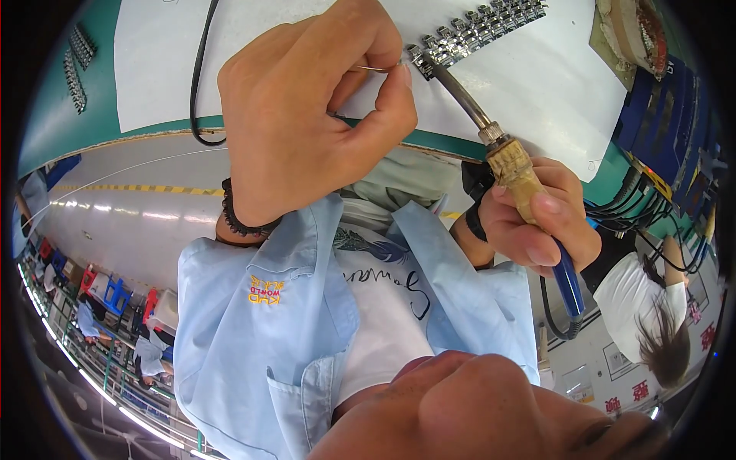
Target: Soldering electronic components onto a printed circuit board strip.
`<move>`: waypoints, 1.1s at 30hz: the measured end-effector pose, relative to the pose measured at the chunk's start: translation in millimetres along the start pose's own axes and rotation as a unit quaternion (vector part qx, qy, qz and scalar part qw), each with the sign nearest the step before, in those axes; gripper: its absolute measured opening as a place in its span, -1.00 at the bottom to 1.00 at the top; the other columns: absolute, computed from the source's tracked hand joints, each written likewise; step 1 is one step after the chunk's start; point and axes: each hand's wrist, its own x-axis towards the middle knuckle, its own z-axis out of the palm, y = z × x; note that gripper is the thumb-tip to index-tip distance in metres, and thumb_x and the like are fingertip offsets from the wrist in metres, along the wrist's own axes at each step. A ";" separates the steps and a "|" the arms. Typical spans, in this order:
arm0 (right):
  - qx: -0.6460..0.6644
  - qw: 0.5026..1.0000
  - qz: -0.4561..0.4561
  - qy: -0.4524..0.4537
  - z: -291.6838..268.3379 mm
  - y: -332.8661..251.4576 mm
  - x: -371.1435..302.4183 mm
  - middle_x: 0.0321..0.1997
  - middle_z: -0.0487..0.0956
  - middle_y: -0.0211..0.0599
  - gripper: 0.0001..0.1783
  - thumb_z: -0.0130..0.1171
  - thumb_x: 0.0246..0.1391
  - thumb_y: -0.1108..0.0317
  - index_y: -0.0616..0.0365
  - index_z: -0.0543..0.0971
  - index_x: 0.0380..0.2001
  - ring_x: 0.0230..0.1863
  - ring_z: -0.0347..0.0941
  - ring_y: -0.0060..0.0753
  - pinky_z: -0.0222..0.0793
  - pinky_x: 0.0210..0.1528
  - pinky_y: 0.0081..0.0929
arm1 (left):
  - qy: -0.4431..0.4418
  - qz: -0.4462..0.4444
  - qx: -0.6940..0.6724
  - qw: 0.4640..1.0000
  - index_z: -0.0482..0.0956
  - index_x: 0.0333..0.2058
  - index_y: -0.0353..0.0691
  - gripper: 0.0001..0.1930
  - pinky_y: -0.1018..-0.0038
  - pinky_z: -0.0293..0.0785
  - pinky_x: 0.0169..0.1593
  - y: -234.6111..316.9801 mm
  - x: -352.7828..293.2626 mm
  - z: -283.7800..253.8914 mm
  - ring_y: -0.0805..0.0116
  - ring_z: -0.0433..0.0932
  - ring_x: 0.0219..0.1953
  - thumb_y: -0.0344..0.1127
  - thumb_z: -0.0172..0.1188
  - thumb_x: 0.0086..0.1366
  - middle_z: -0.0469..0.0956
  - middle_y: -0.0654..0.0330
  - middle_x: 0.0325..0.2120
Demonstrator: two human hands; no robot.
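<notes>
Left hand (307, 115) was curled over the edge of the bench, thumb and forefinger pressed together on a thin strand of solder wire (377, 70), whose free end pointed right toward the nearest metal part. Behind the wrist a black cable (201, 77) ran down across the white sheet (537, 84) that covered the green bench top (54, 123). Just right of the pinched wire, a row of small metal connectors (479, 31) lay slanting up across the sheet. At the row's lower end sat the tip of the soldering iron (468, 103), its shaft slanting down to the right into a taped handle. Right hand (537, 218) was closed round that handle, thumb on top, with the blue grip and its cord sticking out below the fist. Farther right stood blue boxes (663, 115) with black leads.
</notes>
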 end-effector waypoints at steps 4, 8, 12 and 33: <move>0.015 0.999 0.005 -0.034 -6.9 -0.5 -0.4 -0.40 0.60 -0.02 -0.66 0.10 0.32 0.28 0.21 0.38 0.05 -0.37 0.58 -0.11 0.57 -0.27 -0.33 | -0.003 0.052 0.018 0.998 0.48 -0.47 -0.26 -0.86 0.61 -0.15 -0.55 -0.7 3.9 0.9 0.71 0.00 -0.64 -0.59 0.28 0.06 0.17 0.46 -0.72; 0.027 0.999 -0.002 -0.043 -7.0 3.4 -4.1 -0.28 0.62 0.01 -0.63 0.18 0.26 0.36 0.19 0.38 0.07 -0.28 0.59 -0.07 0.56 -0.18 -0.28 | -0.004 0.049 0.006 0.999 0.48 -0.47 -0.26 -0.86 0.61 -0.16 -0.55 0.7 3.2 2.8 0.71 0.00 -0.65 -0.59 0.28 0.07 0.17 0.46 -0.72; 0.031 0.994 0.023 -0.102 -21.8 -0.2 -0.3 -0.31 0.63 -0.05 -0.64 0.16 0.29 0.33 0.19 0.38 0.07 -0.30 0.59 -0.07 0.55 -0.11 -0.22 | 0.032 0.038 -0.011 0.999 0.49 -0.48 -0.25 -0.85 0.62 -0.16 -0.56 -0.3 2.7 5.3 0.71 0.00 -0.65 -0.59 0.29 0.06 0.18 0.46 -0.72; 0.104 0.970 -0.015 0.220 30.0 20.5 -25.4 -0.49 0.58 -0.09 -0.41 -0.27 0.43 -0.12 0.22 0.50 -0.23 -0.43 0.55 -0.20 0.54 -0.17 -0.20 | 0.020 0.060 0.024 0.998 0.48 -0.51 -0.23 -0.84 0.60 -0.15 -0.57 -4.9 0.1 2.5 0.69 0.01 -0.67 -0.58 0.30 0.01 0.19 0.44 -0.72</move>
